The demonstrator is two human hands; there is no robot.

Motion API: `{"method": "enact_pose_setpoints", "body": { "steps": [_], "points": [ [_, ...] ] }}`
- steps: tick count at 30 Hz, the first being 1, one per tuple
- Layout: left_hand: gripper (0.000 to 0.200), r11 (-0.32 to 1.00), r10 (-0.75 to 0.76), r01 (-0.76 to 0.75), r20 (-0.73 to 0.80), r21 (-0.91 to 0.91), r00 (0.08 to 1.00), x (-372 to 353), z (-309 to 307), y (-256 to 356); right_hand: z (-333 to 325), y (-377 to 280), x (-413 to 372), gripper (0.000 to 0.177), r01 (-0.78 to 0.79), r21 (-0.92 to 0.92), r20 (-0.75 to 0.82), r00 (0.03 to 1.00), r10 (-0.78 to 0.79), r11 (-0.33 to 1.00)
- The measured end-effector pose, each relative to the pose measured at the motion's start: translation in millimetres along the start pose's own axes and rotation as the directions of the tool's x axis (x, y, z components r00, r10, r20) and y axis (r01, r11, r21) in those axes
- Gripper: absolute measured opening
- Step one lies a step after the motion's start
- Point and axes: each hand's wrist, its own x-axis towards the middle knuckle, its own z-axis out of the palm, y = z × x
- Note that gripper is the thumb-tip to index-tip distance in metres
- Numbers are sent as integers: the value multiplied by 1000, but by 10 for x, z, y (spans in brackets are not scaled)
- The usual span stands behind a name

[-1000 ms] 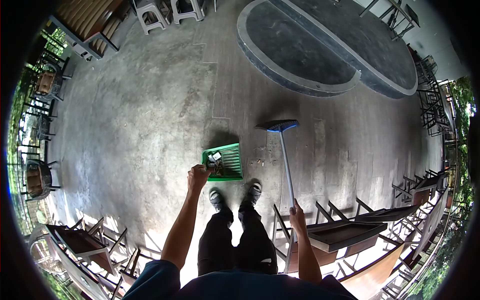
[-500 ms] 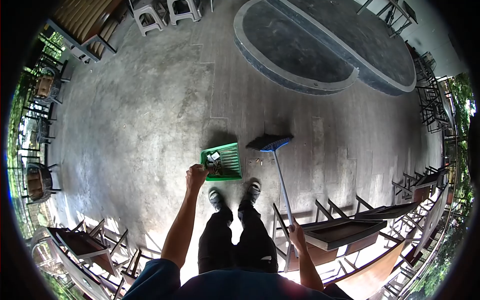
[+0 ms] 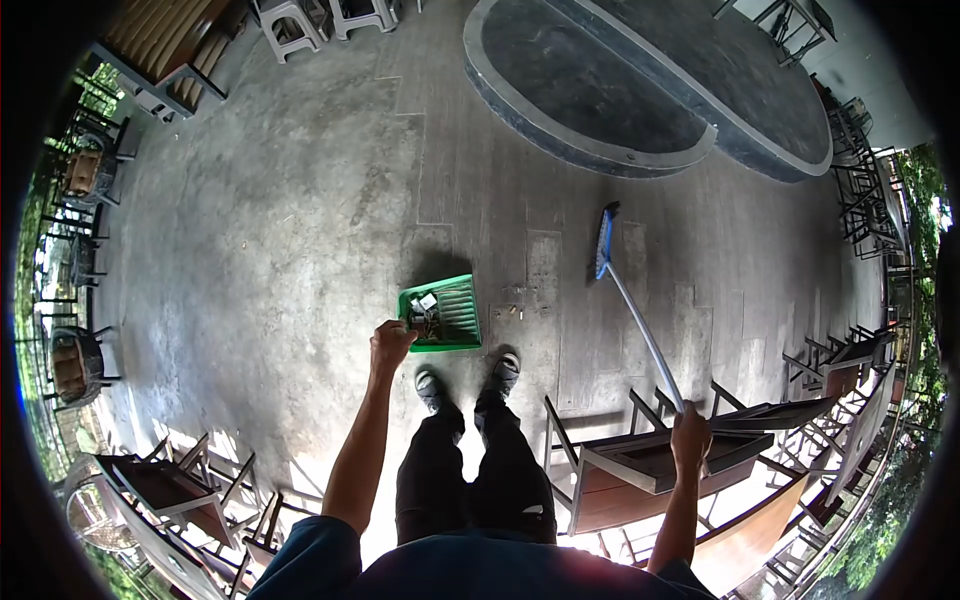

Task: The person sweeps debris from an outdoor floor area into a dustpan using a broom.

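My left hand point(image 3: 393, 347) is closed at the left front corner of a green dustpan point(image 3: 460, 312) with a ribbed floor; the handle is hidden in my fingers. Dark debris and a few white scraps point(image 3: 428, 301) lie in the pan's left half. On the right, my right hand point(image 3: 690, 438) is wrapped round the grey stick of a broom point(image 3: 645, 325). Its blue head point(image 3: 604, 245) is turned on its side, beyond and to the right of the dustpan. Small bits of litter point(image 3: 516, 312) lie on the floor just right of the pan.
My feet point(image 3: 505, 372) stand just below the dustpan. Wooden tables and chairs point(image 3: 690, 460) crowd the lower right, and more point(image 3: 175, 490) stand lower left. A low curved concrete curb point(image 3: 590, 155) lies ahead, with plastic stools point(image 3: 290, 30) at the upper left.
The broom head has swung right and forward, away from the litter, and turned from crosswise to lengthwise. My right hand has moved right and up; the left stays at the dustpan.
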Motion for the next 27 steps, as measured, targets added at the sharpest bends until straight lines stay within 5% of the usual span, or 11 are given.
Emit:
{"method": "enact_pose_setpoints", "body": {
  "steps": [2, 9, 19, 27],
  "points": [
    [41, 1000, 12, -12, 6, 1, 1000, 44, 57, -48, -80, 7, 220, 15, 18, -145, -47, 999, -25, 989],
    [42, 998, 58, -58, -10, 9, 998, 35, 38, -31, 889, -161, 615, 10, 161, -224, -92, 978, -185, 961],
    [41, 999, -17, 17, -11, 43, 1000, -8, 100, 90, 627, -540, -195, 11, 373, -160, -107, 914, -391, 914],
    [41, 998, -53, 53, -1, 18, 999, -37, 131, 175, 431, -808, -654, 23, 410, 1, 6, 912, -410, 912]
  ]
}}
